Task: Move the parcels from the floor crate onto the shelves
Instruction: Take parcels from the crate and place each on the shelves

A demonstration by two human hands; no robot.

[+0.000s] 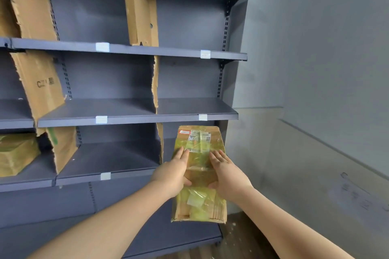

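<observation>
Both hands clamp one taped cardboard parcel (200, 166): the left hand (172, 172) on its left side, the right hand (228, 174) on its right. Its far end enters the lowest right compartment of the grey shelves (134, 114), beside a cardboard divider (160, 143).

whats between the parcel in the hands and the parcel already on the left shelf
In the head view, two cardboard dividers and bare shelf separate the held parcel from the shelved parcel.

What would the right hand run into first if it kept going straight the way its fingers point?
Likely nothing soon: the right hand, flat on the parcel, points into the open lower-right shelf bay. The shelving's back panel would probably come first, though depth is unclear.
</observation>
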